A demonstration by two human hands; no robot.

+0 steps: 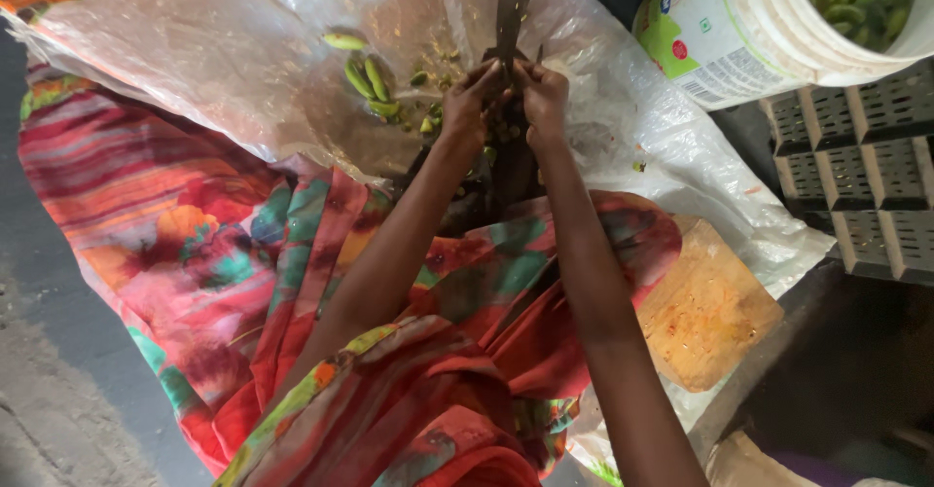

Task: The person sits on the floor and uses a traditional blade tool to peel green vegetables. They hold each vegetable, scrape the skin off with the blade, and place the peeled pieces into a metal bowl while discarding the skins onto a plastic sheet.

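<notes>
- Single view, head-mounted; no second view shares the scene.
- Faces steeply down along both outstretched forearms.
- Close range: left hand (pixel 470 103) and right hand (pixel 543 98) sit upper centre; white bucket (pixel 739 35) cropped beyond the right hand.

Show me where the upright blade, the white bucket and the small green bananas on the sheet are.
upright blade (pixel 510 5): head view, on its dark flat face above the hands.
white bucket (pixel 769 20): head view, on its outer side wall.
small green bananas (pixel 368 78): head view, on the middle one of the cluster.
</notes>
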